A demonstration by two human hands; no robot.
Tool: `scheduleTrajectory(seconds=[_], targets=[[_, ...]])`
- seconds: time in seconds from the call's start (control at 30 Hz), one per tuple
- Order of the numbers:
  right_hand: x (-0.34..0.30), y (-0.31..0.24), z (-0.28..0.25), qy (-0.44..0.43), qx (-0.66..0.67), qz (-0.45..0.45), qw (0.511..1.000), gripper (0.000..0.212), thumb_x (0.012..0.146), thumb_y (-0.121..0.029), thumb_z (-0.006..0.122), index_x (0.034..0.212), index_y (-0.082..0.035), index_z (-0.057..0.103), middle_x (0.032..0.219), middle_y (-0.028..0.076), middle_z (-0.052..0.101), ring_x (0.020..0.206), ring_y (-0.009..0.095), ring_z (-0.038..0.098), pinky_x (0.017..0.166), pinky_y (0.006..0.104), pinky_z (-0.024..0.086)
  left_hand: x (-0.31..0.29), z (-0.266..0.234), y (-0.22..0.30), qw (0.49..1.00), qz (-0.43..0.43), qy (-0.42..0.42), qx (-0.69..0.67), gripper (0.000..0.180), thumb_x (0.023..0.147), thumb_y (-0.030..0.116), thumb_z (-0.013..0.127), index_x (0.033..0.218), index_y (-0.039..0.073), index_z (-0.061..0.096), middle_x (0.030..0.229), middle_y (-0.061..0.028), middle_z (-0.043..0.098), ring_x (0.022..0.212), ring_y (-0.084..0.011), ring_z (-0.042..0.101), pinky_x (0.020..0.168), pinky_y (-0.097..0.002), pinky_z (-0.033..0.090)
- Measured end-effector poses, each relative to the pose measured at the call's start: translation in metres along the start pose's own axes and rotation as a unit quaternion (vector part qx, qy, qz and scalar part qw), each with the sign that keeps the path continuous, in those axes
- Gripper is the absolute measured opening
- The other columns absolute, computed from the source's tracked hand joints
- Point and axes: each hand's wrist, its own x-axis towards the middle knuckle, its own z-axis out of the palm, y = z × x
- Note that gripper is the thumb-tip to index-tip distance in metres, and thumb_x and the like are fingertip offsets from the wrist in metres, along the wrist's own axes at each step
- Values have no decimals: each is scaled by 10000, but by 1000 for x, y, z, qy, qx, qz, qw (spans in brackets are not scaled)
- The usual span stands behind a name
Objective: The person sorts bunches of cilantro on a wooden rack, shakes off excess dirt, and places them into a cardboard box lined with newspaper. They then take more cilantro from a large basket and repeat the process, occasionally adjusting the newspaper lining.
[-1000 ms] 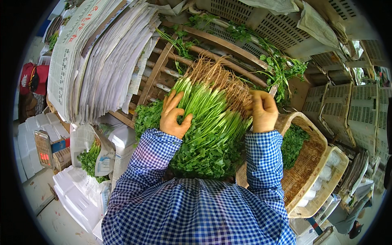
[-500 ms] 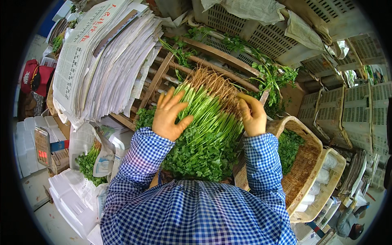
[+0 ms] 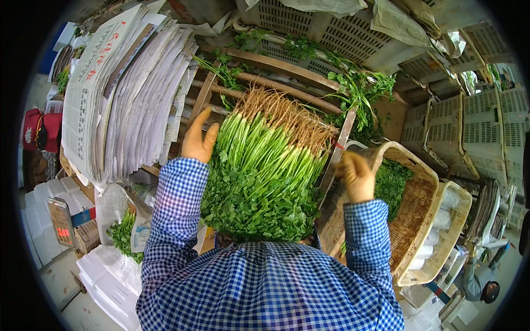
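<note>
A broad bunch of cilantro (image 3: pixel 265 171) lies in front of me on a wooden slatted rack (image 3: pixel 298 71). Its brown roots point away from me and its leaves lie toward my chest. By the left side of the bunch is my left hand (image 3: pixel 199 142), open, with its fingers stretched and thumb apart. My right hand (image 3: pixel 356 176) is right of the roots, over the side of a plastic basket, apart from the bunch. Its fingers are smeared by motion. A small red strip (image 3: pixel 338 146) shows near its fingertips; I cannot tell whether the hand holds it.
A tall newspaper stack (image 3: pixel 118 99) stands at the left. At the right, a beige basket (image 3: pixel 422 165) holds more greens, beside a tray (image 3: pixel 461 231) of white rolls. A scale (image 3: pixel 61 220) sits far left. Crates (image 3: pixel 441 127) line the back and right. A person (image 3: pixel 472 278) is at lower right.
Both hands have moved off the roots and stems: the left hand outward to the left, the right hand to the right and nearer me. The view has shifted slightly.
</note>
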Motion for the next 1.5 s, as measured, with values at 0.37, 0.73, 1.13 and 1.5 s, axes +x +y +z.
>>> scheduleTrajectory(seconds=[0.37, 0.73, 1.13, 1.5], targets=[[-11, -30, 59, -122, -112, 42, 985, 651, 968, -316, 666, 1482, 5, 427, 1262, 257, 647, 1106, 349, 678, 947, 414, 557, 5, 20, 32, 974, -7, -223, 30, 1218, 742, 910, 466, 1561, 29, 273, 1548, -297, 358, 1460, -440, 315, 1202, -514, 282], [44, -52, 76, -79, -183, -54, 978, 883, 927, -581, 624, 1551, -43, 305, 1367, 270, 579, 1204, 418, 612, 999, 462, 512, 38, 58, 28, 968, -18, -239, -69, 1274, 662, 907, 548, 1541, 18, 303, 1550, -265, 376, 1455, -412, 330, 1195, -493, 310], [117, -32, 116, -242, 170, -114, 948, 1312, 722, -851, 619, 1597, -10, 121, 1590, 264, 297, 1473, 348, 317, 1186, 415, 303, 19, 61, 54, 969, 124, -208, -40, 1123, 710, 823, 612, 1464, 6, 452, 1445, -248, 500, 1357, -392, 474, 1136, -456, 399], [78, -92, 116, -234, 185, -82, 951, 432, 898, -111, 757, 1277, -1, 580, 1161, 112, 692, 1029, 197, 665, 942, 319, 539, -10, 45, 71, 983, 101, -120, -92, 1276, 623, 782, 731, 1545, 16, 295, 1519, -256, 420, 1393, -407, 432, 1157, -465, 372]])
